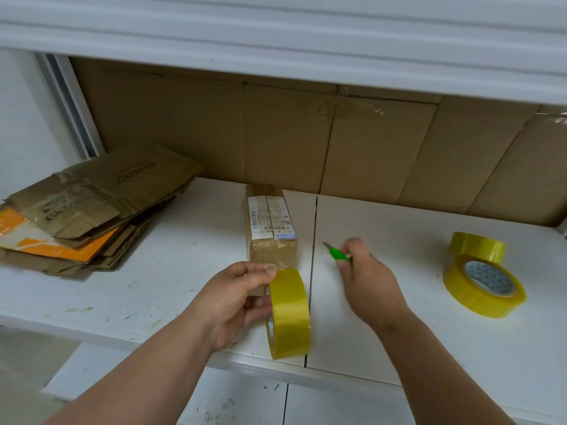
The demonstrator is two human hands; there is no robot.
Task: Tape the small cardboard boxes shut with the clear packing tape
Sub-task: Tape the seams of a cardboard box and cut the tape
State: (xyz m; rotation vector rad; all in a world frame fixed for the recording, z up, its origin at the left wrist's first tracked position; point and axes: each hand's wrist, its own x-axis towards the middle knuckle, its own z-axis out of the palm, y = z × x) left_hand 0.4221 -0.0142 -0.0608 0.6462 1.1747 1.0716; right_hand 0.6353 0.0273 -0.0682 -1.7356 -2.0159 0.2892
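Glossy yellowish plastic tape roll (290, 314), matt brown cardboard box (273, 222) w/ shiny tape, scuffed white table (153, 271).

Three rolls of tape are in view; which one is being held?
The roll in the left hand, the tape roll standing on edge by the small box; the other two rolls rest untouched at right.

A small brown cardboard box (271, 223) with a white shipping label lies on the white table (153, 271). Just in front of the box, the left hand (233, 302) grips a yellowish roll of clear packing tape (288, 314) on edge. Right of the box, the right hand (368, 280) holds a green-handled utility knife (336, 252). Further right lie two more yellowish tape rolls (483, 286). Left of the box sits a stack of flattened cardboard (92, 207).
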